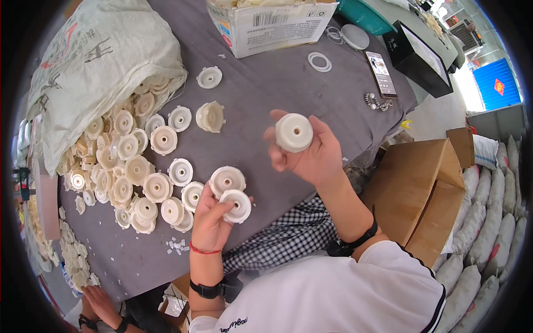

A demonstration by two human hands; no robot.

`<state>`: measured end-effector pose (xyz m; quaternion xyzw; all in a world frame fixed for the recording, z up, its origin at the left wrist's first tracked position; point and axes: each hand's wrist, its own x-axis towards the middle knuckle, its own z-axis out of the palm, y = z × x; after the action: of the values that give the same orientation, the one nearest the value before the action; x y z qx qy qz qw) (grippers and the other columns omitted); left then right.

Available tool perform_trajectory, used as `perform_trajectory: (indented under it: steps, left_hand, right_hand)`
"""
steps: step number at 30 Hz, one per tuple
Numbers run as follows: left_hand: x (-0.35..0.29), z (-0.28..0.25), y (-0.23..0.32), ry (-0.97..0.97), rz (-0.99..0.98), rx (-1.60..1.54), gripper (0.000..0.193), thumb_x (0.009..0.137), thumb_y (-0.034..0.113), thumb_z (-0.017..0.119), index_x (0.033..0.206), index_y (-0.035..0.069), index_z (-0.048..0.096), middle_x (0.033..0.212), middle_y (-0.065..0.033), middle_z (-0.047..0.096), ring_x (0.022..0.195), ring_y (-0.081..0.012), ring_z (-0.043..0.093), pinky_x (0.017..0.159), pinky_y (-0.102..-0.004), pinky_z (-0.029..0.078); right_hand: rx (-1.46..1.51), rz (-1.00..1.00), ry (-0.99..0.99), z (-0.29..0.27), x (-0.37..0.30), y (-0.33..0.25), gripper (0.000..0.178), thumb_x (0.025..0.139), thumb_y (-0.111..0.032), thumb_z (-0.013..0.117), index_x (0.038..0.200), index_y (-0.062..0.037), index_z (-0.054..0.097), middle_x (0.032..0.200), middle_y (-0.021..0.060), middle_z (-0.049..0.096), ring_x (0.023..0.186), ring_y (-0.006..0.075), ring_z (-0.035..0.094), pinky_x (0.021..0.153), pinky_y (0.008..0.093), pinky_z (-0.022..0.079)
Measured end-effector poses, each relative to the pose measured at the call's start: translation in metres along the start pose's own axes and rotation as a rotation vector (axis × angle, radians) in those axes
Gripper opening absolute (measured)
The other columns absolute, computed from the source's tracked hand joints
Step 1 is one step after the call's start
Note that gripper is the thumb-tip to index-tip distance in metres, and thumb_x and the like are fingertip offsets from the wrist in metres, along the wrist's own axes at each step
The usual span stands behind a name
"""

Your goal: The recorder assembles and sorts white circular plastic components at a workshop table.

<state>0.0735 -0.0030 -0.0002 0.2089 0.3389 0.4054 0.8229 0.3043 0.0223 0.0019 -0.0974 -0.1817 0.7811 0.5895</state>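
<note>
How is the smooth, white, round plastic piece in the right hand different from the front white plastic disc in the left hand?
The smooth white piece shows a plain, rounded face, whereas the front white disc shows a stepped, ringed face. The piece is alone in the right hand; the disc overlaps a second, cream plastic disc in the left hand. Both are round with a small central hole.

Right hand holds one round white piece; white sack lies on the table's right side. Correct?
Wrong side: the head view shows the white sack on the left side of the table. The right hand does hold one round white piece.
</note>
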Motion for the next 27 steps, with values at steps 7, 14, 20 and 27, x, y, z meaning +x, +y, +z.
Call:
perform_trajectory:
  steps: [7,14,20,27]
  left_hand:
    - [0.011,0.003,-0.012,0.078,0.098,0.188,0.042,0.086,0.004,0.053,0.125,0.0,0.037,0.113,-0.0117,0.054,0.097,-0.0193,0.06,0.084,-0.0358,0.053]
    - [0.012,0.005,-0.014,0.09,0.078,0.018,0.046,0.089,0.007,0.05,0.131,0.001,0.032,0.122,-0.0136,0.05,0.11,-0.0244,0.055,0.088,-0.0385,0.051]
    - [0.009,-0.002,-0.016,0.001,0.101,-0.188,0.047,0.098,0.031,0.033,0.135,0.003,0.029,0.132,-0.0162,0.041,0.12,-0.0289,0.046,0.098,-0.0446,0.043]
    - [0.008,0.001,-0.015,-0.041,0.189,-0.179,0.046,0.099,0.032,0.03,0.135,0.004,0.03,0.135,-0.0121,0.04,0.123,-0.0241,0.042,0.098,-0.0393,0.041]
  right_hand:
    - [-0.092,0.058,-0.064,0.01,-0.001,0.02,0.06,0.095,-0.041,0.022,0.137,0.0025,0.027,0.122,0.0237,0.049,0.087,0.028,0.056,0.067,0.0367,0.046]
    - [-0.367,-0.066,0.093,-0.001,-0.006,0.028,0.043,0.092,-0.029,0.038,0.123,0.0011,0.04,0.109,0.0187,0.054,0.087,0.0242,0.057,0.065,0.0328,0.047]
    - [-1.09,-0.084,0.201,0.01,-0.011,0.047,0.033,0.079,-0.01,0.062,0.109,-0.0025,0.05,0.099,0.0077,0.055,0.083,0.0122,0.055,0.067,0.0263,0.047]
    - [-1.859,-0.564,-0.16,0.03,0.005,0.071,0.056,0.064,-0.018,0.076,0.113,-0.0047,0.052,0.113,0.0129,0.053,0.099,0.0308,0.054,0.081,0.0371,0.045]
